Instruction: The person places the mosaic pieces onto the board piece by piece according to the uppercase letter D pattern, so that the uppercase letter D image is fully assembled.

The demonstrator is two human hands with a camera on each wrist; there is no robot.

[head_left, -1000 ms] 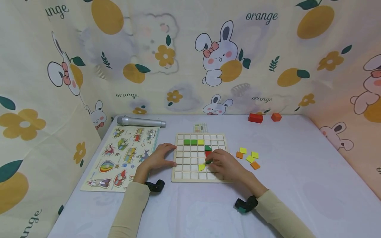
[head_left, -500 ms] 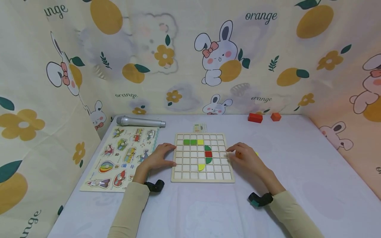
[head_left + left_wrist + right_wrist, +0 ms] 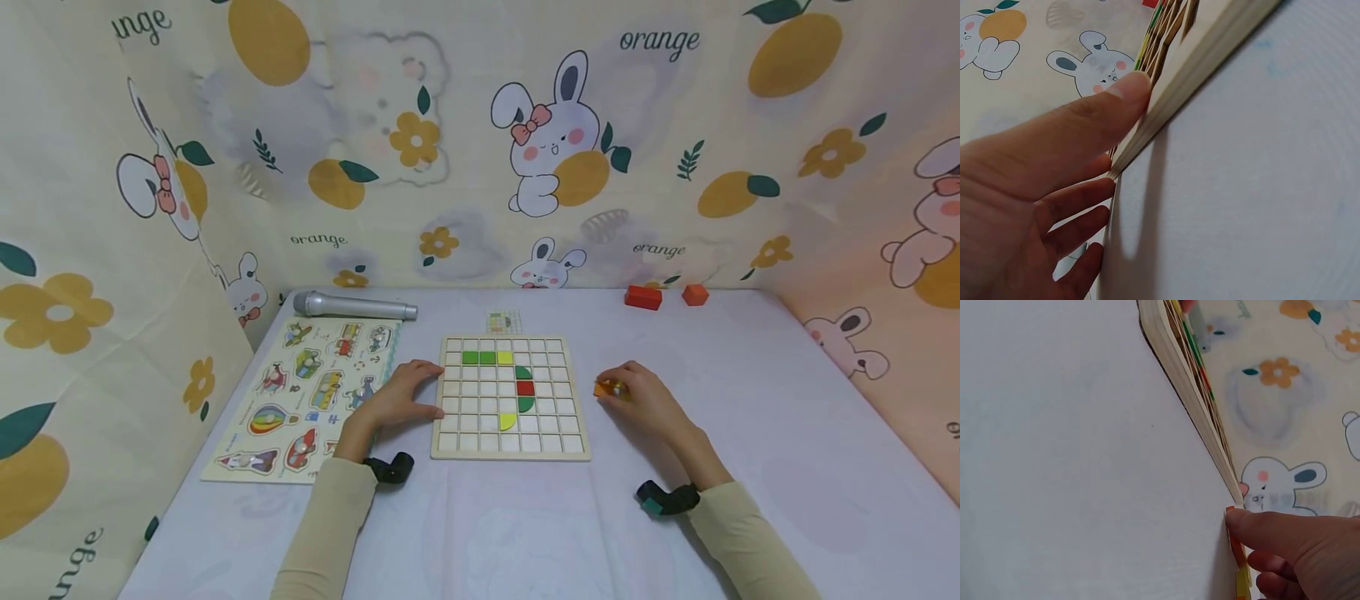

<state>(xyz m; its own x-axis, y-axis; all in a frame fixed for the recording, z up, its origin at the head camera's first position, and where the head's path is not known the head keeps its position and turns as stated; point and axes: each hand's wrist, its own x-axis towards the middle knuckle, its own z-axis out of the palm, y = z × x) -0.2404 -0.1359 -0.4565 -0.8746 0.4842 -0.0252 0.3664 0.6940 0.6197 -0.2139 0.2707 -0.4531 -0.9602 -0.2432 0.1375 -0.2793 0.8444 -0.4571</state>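
Note:
A wooden grid board (image 3: 510,457) lies mid-table. Two green squares (image 3: 479,357) and a yellow square (image 3: 506,358) sit in a row on it; lower down are a red square (image 3: 525,388) between two rounded green pieces (image 3: 525,405), and a rounded yellow piece (image 3: 507,422). Against the board's left edge rest the thumb and fingertips of my left hand (image 3: 397,398), fingers loosely extended. Right of the board, my right hand (image 3: 645,404) pinches an orange tile (image 3: 1235,547) by thumb and fingers. A yellow tile (image 3: 1243,584) shows close beside it; other tiles are hidden behind the hand.
A picture puzzle board (image 3: 300,400) lies on the left, with a silver microphone (image 3: 356,306) behind it. Behind the grid board is a small pattern card (image 3: 503,322). A red block (image 3: 643,297) and an orange-red block (image 3: 695,295) stand at the back right.
My right hand has left the rounded green piece on the grid board and moved right to the loose tiles, where it now pinches an orange one. The left hand stays put.

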